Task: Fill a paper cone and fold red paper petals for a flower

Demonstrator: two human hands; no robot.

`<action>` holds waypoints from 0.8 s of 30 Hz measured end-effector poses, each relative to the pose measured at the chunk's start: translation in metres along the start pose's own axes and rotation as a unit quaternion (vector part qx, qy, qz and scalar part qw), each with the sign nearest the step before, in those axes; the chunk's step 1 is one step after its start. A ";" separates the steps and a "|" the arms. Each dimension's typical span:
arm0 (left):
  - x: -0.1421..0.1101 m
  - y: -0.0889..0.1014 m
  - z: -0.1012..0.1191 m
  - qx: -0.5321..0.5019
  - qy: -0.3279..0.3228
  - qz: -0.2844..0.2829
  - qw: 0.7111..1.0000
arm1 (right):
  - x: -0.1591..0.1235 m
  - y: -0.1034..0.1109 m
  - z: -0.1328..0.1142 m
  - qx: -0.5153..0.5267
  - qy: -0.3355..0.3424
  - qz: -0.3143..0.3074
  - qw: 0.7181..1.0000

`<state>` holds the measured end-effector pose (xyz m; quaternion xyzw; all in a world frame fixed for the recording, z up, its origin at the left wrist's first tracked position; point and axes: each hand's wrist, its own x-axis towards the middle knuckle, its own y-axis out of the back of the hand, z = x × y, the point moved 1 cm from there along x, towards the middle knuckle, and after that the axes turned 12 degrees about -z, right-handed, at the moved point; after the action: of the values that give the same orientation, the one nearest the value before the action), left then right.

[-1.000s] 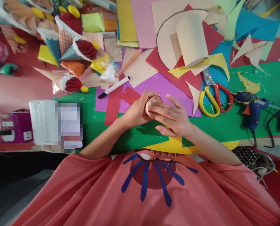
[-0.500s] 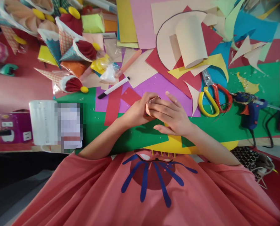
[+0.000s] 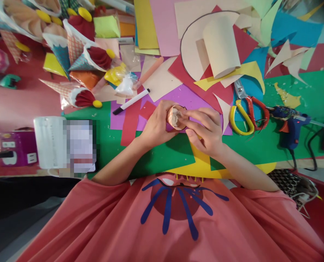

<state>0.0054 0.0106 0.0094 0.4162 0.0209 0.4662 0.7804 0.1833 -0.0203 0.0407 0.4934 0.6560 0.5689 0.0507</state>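
Checked paper roll (image 3: 171, 115) sits in the curl of the left hand (image 3: 158, 125), its round mouth facing up and its lower end hidden by the palm; it may taper like the pleated-top cone (image 3: 81, 97) lying beyond that hand, but I cannot tell. Fingers and thumb of the left hand wrap the wall. The right hand (image 3: 205, 129) has loosely bent fingers, the leading tips at the edge of the mouth nearest it, the thumb set apart below. Whether those tips pinch the rim or only press inside is unclear.

Working this well asks for a light, even wrap from the left hand: thin paper would probably crease if squeezed, and the mouth would lose its roundness. Better to press from within, backed by the left palm, turning the roll little by little so no single spot of rim takes all the force.

Orange check covers the outer wall; inside is something pale and crumpled, too small to identify. Beyond the right hand is a smooth cream cylinder (image 3: 222, 47); to that hand's right lie scissors (image 3: 249, 122) with glossy yellow and red handles, then a blue glue gun (image 3: 290, 125). Flat purple card (image 3: 178, 95) and green card (image 3: 162, 156) lie on the bench (image 3: 33, 102) beneath both hands.
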 end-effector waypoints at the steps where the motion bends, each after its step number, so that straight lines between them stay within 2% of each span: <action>1: -0.001 -0.001 0.000 0.006 0.009 -0.002 1.000 | 0.000 -0.001 0.000 -0.006 -0.005 0.014 1.000; 5: -0.006 -0.005 0.000 0.024 0.024 -0.041 0.999 | -0.001 -0.007 0.006 -0.023 -0.049 0.050 0.997; 9: -0.008 -0.007 0.002 0.024 0.033 -0.090 0.995 | 0.000 -0.015 0.012 0.034 -0.117 -0.008 0.992; 11: -0.009 -0.008 0.002 0.021 0.040 -0.103 0.994 | 0.001 -0.017 0.014 0.052 -0.131 -0.029 0.990; 18: -0.008 -0.009 0.002 0.010 0.011 -0.091 0.996 | 0.002 -0.016 0.014 0.020 -0.064 0.018 0.998; 24: -0.007 -0.007 0.003 -0.003 -0.003 -0.077 0.997 | 0.001 -0.014 0.014 0.022 -0.074 0.013 0.997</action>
<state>0.0082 0.0020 0.0045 0.4126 0.0493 0.4030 0.8154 0.1832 -0.0078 0.0247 0.5439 0.6562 0.5168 0.0808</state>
